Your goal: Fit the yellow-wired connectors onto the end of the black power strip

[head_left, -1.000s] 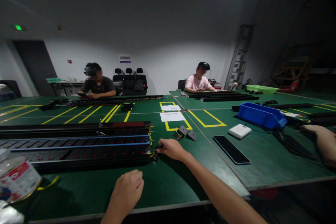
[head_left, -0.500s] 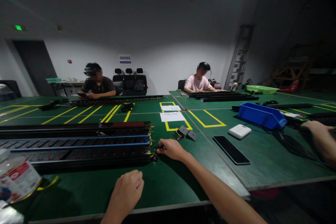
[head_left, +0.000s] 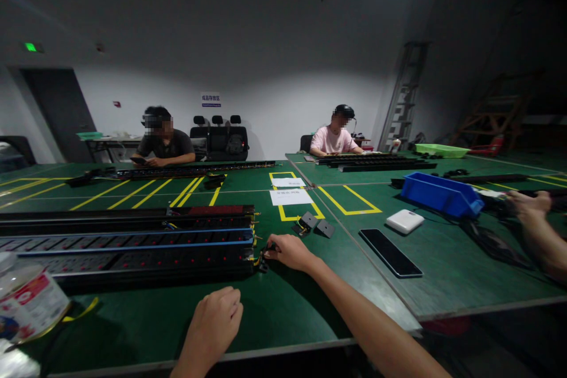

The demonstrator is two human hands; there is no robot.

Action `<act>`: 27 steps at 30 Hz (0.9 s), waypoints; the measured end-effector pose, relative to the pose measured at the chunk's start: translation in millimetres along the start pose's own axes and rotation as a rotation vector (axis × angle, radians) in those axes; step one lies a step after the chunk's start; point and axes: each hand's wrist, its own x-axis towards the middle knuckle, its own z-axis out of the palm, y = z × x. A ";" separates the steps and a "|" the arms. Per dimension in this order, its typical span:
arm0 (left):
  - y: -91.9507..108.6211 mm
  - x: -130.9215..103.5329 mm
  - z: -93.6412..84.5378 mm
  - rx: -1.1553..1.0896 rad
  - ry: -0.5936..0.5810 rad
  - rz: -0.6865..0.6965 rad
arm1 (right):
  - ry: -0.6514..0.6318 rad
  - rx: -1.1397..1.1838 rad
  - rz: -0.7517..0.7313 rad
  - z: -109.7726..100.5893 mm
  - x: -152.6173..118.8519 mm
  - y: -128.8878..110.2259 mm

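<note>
My right hand (head_left: 290, 252) pinches a small black part (head_left: 263, 263) with wires, at the right end of the nearest long black strip (head_left: 155, 263). Yellow and green wires link that part to the strip's end. My left hand (head_left: 217, 316) rests near the table's front edge with its fingers curled; what they hold, if anything, is hidden. Beyond the near strip lie a blue-edged strip (head_left: 133, 242) and another dark strip. Two small black blocks (head_left: 325, 228) sit beyond my right hand.
A phone (head_left: 390, 253), a white box (head_left: 405, 221) and a blue bin (head_left: 438, 194) are to the right. A jar (head_left: 33, 301) stands front left. Another person's hand (head_left: 531, 207) is at far right. Two people sit across the green table (head_left: 248, 192).
My hands have stayed where they were. The other person's hand at the far right has moved a little and now grips a dark item.
</note>
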 end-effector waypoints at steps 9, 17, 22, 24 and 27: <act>1.1 -0.3 -1.6 -0.005 -0.015 -0.008 | 0.007 0.004 -0.010 0.3 0.1 -0.1; 0.5 0.0 -1.3 -0.020 -0.014 -0.022 | 0.000 -0.007 -0.001 1.5 0.7 0.6; -1.0 0.9 0.7 -0.004 -0.015 -0.018 | 0.005 -0.005 -0.003 1.8 0.6 1.1; -1.2 1.0 1.1 -0.001 -0.015 -0.013 | 0.012 -0.004 -0.007 1.9 0.7 1.2; -1.2 0.5 1.0 -0.005 -0.012 -0.006 | 0.010 -0.009 -0.002 2.1 0.9 1.2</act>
